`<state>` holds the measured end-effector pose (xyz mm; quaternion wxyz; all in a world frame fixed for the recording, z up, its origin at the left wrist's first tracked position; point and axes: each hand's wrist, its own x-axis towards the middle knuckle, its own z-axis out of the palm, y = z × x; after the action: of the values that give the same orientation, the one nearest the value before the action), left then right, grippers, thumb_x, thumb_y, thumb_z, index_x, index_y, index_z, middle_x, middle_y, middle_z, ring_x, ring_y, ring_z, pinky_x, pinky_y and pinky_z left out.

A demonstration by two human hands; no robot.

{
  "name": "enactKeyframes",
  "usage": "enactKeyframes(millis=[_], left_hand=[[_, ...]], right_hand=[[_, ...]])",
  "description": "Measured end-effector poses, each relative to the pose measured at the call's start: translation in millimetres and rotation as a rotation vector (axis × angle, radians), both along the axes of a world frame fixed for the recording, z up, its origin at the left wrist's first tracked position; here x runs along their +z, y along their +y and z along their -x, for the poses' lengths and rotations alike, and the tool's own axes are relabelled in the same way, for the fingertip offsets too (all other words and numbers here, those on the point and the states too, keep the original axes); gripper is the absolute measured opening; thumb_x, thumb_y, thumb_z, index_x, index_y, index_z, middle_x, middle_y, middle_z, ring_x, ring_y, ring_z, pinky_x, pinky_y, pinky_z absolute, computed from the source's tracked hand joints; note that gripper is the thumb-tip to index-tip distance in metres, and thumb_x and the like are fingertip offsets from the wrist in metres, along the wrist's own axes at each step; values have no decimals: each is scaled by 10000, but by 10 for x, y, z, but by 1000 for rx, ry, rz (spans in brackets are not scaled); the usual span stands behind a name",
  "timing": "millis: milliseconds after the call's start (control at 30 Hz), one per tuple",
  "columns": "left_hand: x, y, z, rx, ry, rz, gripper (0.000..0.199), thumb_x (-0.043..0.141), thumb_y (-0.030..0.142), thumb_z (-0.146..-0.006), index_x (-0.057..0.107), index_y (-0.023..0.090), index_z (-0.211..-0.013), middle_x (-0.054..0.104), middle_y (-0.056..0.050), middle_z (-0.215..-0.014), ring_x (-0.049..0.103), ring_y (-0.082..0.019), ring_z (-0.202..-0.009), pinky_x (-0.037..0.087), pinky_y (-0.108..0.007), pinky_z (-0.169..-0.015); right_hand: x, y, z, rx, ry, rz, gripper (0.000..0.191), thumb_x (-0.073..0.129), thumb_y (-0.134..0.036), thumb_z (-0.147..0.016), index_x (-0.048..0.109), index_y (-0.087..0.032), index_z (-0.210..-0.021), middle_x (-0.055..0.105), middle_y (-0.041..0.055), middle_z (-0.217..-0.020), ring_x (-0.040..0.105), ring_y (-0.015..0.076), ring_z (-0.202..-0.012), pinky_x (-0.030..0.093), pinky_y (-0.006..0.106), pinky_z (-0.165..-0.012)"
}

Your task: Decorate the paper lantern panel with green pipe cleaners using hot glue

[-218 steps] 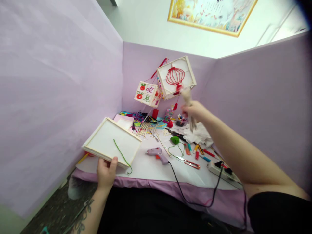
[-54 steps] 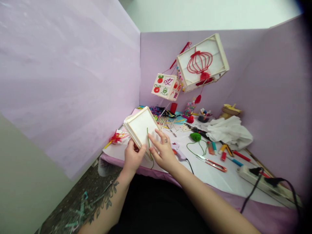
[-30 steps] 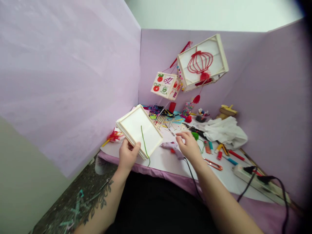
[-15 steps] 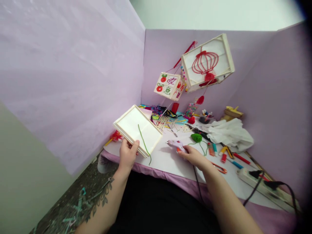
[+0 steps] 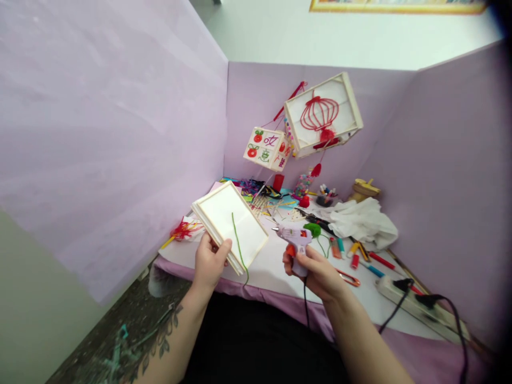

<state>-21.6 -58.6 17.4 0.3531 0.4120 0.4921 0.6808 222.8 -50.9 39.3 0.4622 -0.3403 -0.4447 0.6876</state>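
Observation:
My left hand (image 5: 211,262) grips the lower left edge of a white panel stack (image 5: 228,213) with pale wooden frames, tilted toward me above the table. A green cord (image 5: 237,237) runs down the top panel, and its lower end hangs past the edge. In my right hand (image 5: 314,266) is a lilac glue gun (image 5: 295,238), held upright by its handle, with the nozzle pointing left toward the panels but apart from them. A black cable (image 5: 306,304) drops from the handle. Behind the gun lies a green yarn ball (image 5: 312,230).
Two decorated box lanterns (image 5: 323,114) hang at the back. On the table (image 5: 270,274) lie a white cloth (image 5: 364,221), markers, orange-handled snips (image 5: 349,277), sticks and a red yarn ball (image 5: 304,202). A power strip (image 5: 418,306) sits at the right edge.
My right hand has raised the glue gun off the table and turned it upright. The panels are tilted more steeply in my left hand. The whole view has shifted.

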Motion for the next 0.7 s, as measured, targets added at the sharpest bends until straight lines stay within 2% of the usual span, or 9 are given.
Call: enactKeyframes(millis=[100, 233, 333, 533, 700], left_hand=[[37, -43, -74, -38, 36, -2, 337, 702, 405, -732, 493, 192, -889, 492, 67, -636, 469, -90, -443, 393, -199, -363], [72, -109, -147, -71, 113, 24, 335, 689, 423, -746, 495, 192, -893, 479, 63, -644, 486, -102, -463, 414, -213, -385], [71, -147, -177, -78, 174, 33, 324, 676, 418, -762, 503, 191, -916, 487, 56, -655, 505, -109, -494, 422, -217, -427], [25, -203, -241, -35, 260, 19, 283, 687, 392, -755, 521, 195, -871, 492, 50, -645, 498, -111, -537, 403, -215, -496], [41, -239, -315, -22, 283, -6, 258, 704, 361, -735, 535, 196, -838, 513, 38, -652, 503, -122, -567, 402, -222, -525]], right_hand=[[-55, -67, 59, -41, -26, -53, 456, 831, -506, -622, 652, -184, -890, 713, 58, -803, 672, 178, -670, 509, 308, -668], [-151, -170, 159, -79, -198, -138, 421, 792, -523, -666, 668, -146, -805, 671, 53, -659, 609, 153, -587, 440, 256, -548], [-191, -219, 202, -101, -297, -180, 408, 753, -520, -708, 684, -140, -839, 617, 22, -595, 519, 119, -527, 391, 241, -506], [-205, -255, 208, -171, -500, -286, 365, 715, -497, -733, 717, -164, -880, 644, 37, -681, 517, 152, -585, 410, 274, -543], [-189, -322, 198, -229, -636, -384, 305, 665, -465, -777, 712, -173, -853, 619, 30, -641, 521, 180, -607, 418, 293, -570]])
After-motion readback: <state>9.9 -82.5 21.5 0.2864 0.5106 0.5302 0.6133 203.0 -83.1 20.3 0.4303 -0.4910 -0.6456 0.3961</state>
